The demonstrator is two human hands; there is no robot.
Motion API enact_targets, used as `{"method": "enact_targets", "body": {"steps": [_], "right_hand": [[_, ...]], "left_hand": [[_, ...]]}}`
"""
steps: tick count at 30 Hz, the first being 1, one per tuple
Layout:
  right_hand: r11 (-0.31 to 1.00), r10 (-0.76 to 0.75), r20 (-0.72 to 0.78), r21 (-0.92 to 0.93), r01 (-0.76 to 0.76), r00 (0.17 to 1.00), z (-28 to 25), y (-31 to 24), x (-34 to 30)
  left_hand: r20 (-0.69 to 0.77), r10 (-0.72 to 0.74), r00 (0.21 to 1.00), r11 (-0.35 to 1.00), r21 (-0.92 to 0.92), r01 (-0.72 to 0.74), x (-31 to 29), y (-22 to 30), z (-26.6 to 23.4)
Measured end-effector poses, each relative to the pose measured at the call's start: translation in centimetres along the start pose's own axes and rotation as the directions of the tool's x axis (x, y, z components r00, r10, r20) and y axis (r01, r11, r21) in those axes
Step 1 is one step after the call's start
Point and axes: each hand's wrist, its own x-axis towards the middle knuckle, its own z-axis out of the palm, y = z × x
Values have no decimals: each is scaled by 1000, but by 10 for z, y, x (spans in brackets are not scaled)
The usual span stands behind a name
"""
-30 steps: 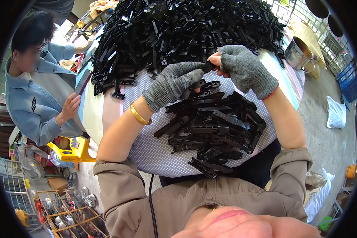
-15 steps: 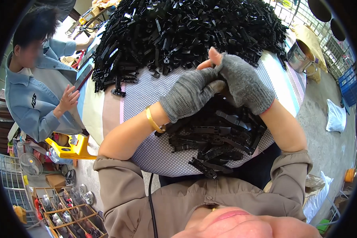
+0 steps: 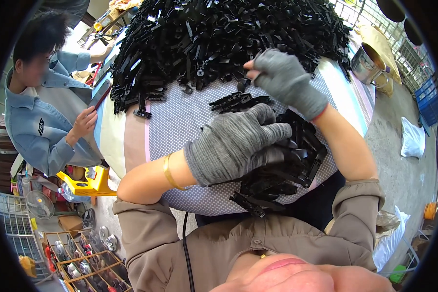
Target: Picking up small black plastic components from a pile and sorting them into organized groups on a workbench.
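Covering black parts (image 3: 302, 170), likely heaped beneath it for easy reach, the left hand (image 3: 234, 142) hid its grip; the right hand (image 3: 284, 80) curled, contents unclear.

Grey concrete floor (image 3: 394, 185) at right. Bright light behind a barred window (image 3: 367, 18), upper right. Left side: yellow stool (image 3: 101, 181), electric fan (image 3: 39, 204); compartmented shoe rack (image 3: 93, 273) below.
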Motion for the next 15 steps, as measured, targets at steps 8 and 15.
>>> {"method": "enact_targets", "body": {"steps": [8,15], "right_hand": [[952,1,193,-300,58,981,6,-25,2],[929,184,316,-364,-60,931,1,-35,0]], "left_hand": [[-338,-524,782,849,-286,445,7,-115,-31],[-308,-648,697,620,319,717,17,-154,-30]]}}
